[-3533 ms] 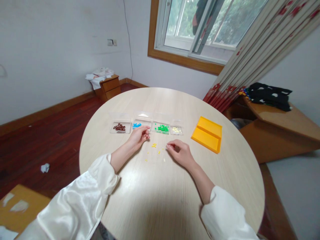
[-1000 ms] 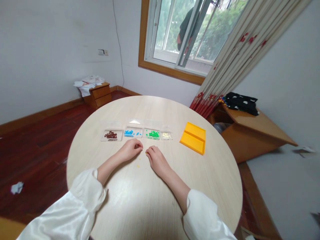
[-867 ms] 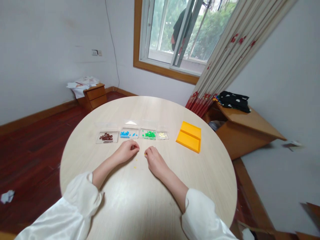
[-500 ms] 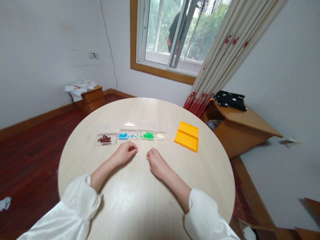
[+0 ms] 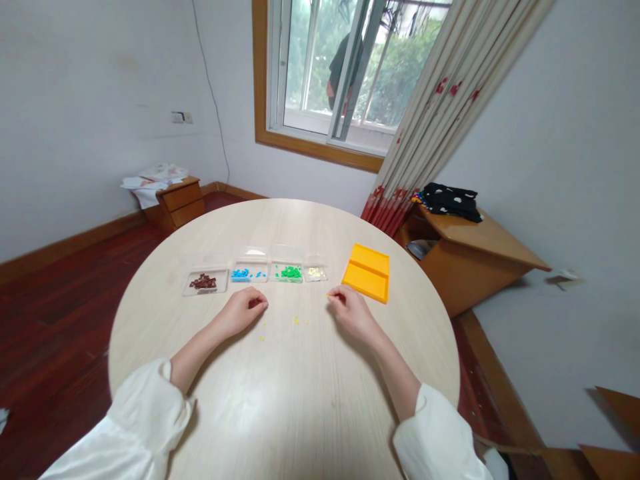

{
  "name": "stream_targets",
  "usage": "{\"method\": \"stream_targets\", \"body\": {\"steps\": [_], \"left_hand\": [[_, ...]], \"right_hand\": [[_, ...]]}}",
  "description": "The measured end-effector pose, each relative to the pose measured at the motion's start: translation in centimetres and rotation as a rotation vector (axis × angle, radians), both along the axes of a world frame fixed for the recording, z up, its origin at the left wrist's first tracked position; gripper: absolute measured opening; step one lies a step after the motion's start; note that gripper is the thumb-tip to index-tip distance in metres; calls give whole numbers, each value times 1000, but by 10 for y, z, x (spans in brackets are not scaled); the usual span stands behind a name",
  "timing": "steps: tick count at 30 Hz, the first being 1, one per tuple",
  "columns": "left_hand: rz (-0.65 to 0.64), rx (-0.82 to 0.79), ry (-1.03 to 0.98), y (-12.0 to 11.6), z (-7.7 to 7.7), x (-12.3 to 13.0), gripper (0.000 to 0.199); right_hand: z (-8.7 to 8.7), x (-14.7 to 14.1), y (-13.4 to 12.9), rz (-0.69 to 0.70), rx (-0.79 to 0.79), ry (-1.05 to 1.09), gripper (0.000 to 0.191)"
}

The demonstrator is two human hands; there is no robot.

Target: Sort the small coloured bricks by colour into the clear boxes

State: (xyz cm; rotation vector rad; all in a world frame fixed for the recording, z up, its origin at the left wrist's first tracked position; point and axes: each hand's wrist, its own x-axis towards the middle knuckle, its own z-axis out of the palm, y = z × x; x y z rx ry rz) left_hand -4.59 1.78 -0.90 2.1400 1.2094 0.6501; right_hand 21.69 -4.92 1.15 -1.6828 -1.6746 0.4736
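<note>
Fingers of the right hand pinch a yellow piece beside the orange tray; left hand closed.

Cannot make out anything inside the curled fingers of the left hand, the palm being turned out of sight. Shows a yellow speck at the fingertips of the right hand, too small to give a shape. Cannot count the yellow bits on the table, nor tell apart the heaped brown pieces. Cannot identify the dark shape behind the window, partly hidden by its frame. Loses the window and curtain past the top edge, the left sleeve and right sleeve past the bottom.
</note>
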Motion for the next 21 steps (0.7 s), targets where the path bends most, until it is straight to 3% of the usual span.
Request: {"method": "stream_targets", "body": {"steps": [4,8,17,21], "left_hand": [[-23,-10,-49,-1,1,-5,27],[-13,-39,-70,-2,2,-13,28],[-19,-84,-65,-17,7,-33,29],[-17,-97,-54,-22,7,-38,28]], "right_hand": [[2,56,24,-309,7,-3,15],[1,92,39,-404,2,-45,15],[-6,111,34,-439,-40,-43,23],[-2,105,32,-430,-12,-40,25]]}}
